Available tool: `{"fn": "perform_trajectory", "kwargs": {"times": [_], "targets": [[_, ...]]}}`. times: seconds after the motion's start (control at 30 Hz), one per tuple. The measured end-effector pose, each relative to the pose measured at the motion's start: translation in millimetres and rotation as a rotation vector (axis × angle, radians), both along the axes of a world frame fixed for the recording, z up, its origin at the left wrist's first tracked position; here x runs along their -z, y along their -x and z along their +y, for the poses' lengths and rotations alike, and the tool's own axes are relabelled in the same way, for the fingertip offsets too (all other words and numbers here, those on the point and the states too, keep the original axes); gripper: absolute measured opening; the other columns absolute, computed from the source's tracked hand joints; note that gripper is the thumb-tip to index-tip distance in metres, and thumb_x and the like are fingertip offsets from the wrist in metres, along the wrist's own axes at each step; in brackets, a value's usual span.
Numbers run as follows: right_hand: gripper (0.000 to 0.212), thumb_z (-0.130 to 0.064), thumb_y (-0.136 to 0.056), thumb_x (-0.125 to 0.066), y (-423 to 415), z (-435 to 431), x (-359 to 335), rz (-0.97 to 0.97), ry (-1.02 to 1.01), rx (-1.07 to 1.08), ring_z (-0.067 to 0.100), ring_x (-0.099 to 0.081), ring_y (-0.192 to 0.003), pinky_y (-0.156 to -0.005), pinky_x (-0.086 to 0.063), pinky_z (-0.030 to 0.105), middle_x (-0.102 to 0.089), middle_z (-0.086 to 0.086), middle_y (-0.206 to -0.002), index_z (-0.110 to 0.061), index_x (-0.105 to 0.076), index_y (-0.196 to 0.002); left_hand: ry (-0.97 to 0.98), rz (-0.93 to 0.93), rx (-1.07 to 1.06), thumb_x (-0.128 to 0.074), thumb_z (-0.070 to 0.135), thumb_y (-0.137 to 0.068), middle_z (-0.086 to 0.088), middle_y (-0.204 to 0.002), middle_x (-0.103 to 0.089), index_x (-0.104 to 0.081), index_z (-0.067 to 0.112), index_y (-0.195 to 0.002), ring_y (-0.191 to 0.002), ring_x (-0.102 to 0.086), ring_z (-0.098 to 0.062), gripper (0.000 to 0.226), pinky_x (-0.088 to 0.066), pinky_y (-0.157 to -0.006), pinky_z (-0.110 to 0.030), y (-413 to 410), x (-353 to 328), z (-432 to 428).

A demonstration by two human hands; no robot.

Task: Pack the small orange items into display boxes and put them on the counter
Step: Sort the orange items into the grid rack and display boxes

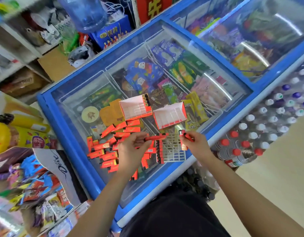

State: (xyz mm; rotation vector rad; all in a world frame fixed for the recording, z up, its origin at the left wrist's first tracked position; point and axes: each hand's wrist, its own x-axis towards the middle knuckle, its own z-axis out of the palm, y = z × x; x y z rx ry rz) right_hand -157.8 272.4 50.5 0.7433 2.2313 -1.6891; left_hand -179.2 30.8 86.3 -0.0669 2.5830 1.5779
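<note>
Curled fingers (138, 136) round orange items (156, 138)

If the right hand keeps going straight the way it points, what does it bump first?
Probably the nearer empty display box, just beyond the right hand; depth is unclear.

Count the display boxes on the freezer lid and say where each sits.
3. One display box lies rear left on the freezer lid, a second just right of it, a third, holding a grid insert, nearest the front edge. None seems hidden.

Bare forearms (103, 199); black garment (173, 216), possibly trousers
</note>
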Motion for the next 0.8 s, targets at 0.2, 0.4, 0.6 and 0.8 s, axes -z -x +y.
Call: {"fn": "perform_trajectory", "kwargs": {"times": [0.2,0.4,0.6,0.8], "targets": [[0.021,-0.015,-0.090,-0.070,-6.3,4.9,14.7,0.017,0.013,0.022,0.014,-0.045,-0.066,-0.059,-0.039,0.008,-0.049,0.010,-0.076,0.004,-0.061,-0.090,0.156,0.088,0.218,-0.084,0.015,-0.081,0.014,-0.086,-0.073,-0.078,0.018,-0.099,-0.080,-0.069,0.002,0.020,-0.056,-0.077,-0.015,9.6,10.8,27.6],[0.017,-0.012,-0.088,-0.072,-14.1,7.0,24.7,0.028,0.029,0.028,0.012,-0.051,-0.071,-0.073,-0.043,0.022,-0.055,0.007,-0.078,-0.003,-0.064,-0.100,0.265,0.234,0.348,-0.083,0.002,-0.077,0.012,-0.090,-0.072,-0.080,0.017,-0.095,-0.078,-0.068,-0.001,0.024,-0.059,-0.073,-0.020,17.6,32.5,43.2],[0.020,-0.013,-0.087,-0.073,-17.8,8.4,31.4,0.005,0.051,0.046,0.007,-0.053,-0.070,-0.074,-0.043,0.020,-0.057,-0.004,-0.076,-0.007,-0.066,-0.104,0.459,0.326,0.364,-0.085,0.016,-0.078,0.009,-0.085,-0.074,-0.082,0.022,-0.088,-0.081,-0.063,-0.011,0.013,-0.048,-0.063,-0.022,22.1,51.9,52.4],[0.011,-0.015,-0.087,-0.072,-19.3,10.1,32.9,0.005,0.054,0.046,-0.001,-0.051,-0.064,-0.068,-0.040,0.014,-0.054,-0.011,-0.072,-0.011,-0.066,-0.095,0.519,0.344,0.278,-0.085,0.018,-0.078,0.007,-0.080,-0.064,-0.081,0.021,-0.083,-0.082,-0.055,-0.016,0.008,-0.046,-0.050,-0.027,28.0,54.8,63.4]]}}
